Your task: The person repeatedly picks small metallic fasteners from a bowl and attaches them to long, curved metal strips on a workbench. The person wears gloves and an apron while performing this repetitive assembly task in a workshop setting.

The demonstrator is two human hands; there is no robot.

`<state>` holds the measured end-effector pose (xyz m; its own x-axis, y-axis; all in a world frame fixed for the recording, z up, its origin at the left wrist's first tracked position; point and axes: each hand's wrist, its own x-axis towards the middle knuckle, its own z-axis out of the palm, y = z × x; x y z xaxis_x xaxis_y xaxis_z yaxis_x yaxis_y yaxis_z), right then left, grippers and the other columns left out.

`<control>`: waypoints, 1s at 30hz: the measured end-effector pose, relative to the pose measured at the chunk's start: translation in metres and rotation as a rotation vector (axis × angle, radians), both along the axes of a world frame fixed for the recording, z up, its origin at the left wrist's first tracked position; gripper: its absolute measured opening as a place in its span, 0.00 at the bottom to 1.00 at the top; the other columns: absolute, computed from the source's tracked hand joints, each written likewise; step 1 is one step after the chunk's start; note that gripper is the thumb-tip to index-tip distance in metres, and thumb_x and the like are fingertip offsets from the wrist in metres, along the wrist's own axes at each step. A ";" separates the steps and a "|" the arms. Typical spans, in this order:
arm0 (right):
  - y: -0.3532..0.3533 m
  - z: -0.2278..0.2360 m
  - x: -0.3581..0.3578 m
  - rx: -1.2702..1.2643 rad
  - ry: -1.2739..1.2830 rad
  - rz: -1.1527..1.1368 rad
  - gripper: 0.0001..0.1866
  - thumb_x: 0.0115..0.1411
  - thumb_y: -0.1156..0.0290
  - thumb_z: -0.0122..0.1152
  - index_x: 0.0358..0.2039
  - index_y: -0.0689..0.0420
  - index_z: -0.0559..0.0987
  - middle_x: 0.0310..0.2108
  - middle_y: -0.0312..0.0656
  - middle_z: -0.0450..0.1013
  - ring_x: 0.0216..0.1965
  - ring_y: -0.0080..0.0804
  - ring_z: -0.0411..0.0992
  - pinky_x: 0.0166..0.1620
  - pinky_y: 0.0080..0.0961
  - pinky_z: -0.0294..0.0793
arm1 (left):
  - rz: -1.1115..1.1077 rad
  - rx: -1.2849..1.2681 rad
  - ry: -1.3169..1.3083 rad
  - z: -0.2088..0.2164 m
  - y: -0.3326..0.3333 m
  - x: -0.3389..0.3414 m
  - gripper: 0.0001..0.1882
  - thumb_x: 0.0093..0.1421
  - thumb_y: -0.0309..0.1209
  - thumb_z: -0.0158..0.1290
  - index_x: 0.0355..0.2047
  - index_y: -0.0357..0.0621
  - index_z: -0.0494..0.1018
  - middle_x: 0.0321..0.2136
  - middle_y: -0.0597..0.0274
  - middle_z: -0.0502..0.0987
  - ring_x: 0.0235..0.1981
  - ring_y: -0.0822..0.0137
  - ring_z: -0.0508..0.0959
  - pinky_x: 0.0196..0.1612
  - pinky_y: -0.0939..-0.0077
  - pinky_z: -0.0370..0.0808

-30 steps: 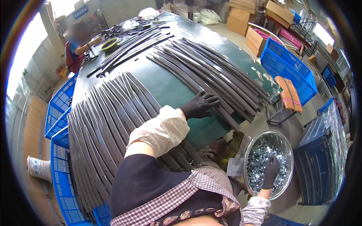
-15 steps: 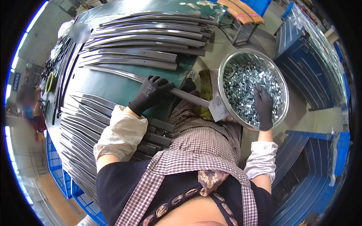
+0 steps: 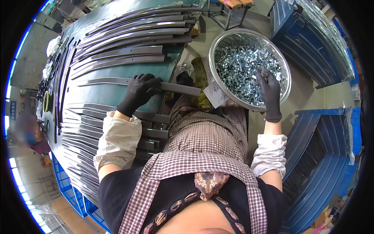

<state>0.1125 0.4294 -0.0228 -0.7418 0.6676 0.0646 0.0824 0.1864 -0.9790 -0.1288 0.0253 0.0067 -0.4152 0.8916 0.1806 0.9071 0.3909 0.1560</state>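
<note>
My left hand, in a black glove, is closed around a long grey curved strip. The strip's near end sticks out to the right over my lap, and its other end reaches across the green table. My right hand, also gloved, is above the near right part of a large round metal bowl. Its thumb and fingers are pinched together at small shiny metal clips, which are too small to make out one by one. Many loose metal clips fill the bowl.
More grey strips lie in rows at the far side of the green table, and others lie nearer me. A handwritten paper tag hangs by the bowl. Blue metal bins stand at right; another person is at far left.
My right hand has come up out of the clips, fingertips now pinched. My left hand still grips the strip. The whole view has shifted, so the bowl and table sit higher and further left.
</note>
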 end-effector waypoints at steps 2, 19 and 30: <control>-0.009 0.016 0.001 -0.119 -0.069 -0.021 0.15 0.68 0.66 0.57 0.52 0.59 0.79 0.25 0.31 0.77 0.17 0.09 0.56 0.20 0.13 0.54 | 0.008 0.023 -0.008 -0.001 -0.005 -0.001 0.21 0.52 0.36 0.64 0.48 0.54 0.78 0.42 0.59 0.77 0.44 0.51 0.77 0.48 0.57 0.72; -0.163 0.040 0.000 0.008 0.053 0.744 0.26 0.63 0.73 0.63 0.61 0.61 0.70 0.44 0.49 0.79 0.44 0.33 0.80 0.48 0.26 0.77 | -0.286 0.053 -0.340 0.019 0.054 0.114 0.17 0.55 0.30 0.60 0.47 0.49 0.79 0.38 0.56 0.79 0.37 0.53 0.81 0.40 0.60 0.78; -0.144 0.002 -0.005 0.117 -0.138 0.876 0.35 0.55 0.55 0.72 0.59 0.60 0.72 0.50 0.55 0.75 0.53 0.46 0.75 0.56 0.39 0.73 | -0.565 -0.018 -0.264 0.009 0.054 0.090 0.15 0.50 0.35 0.61 0.39 0.50 0.78 0.33 0.62 0.76 0.36 0.57 0.79 0.37 0.61 0.75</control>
<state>0.1074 0.2849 -0.0206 -0.9886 -0.1473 -0.0313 -0.0202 0.3356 -0.9418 -0.0384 0.0791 0.0162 0.0930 0.9885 0.1189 0.9064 -0.1335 0.4008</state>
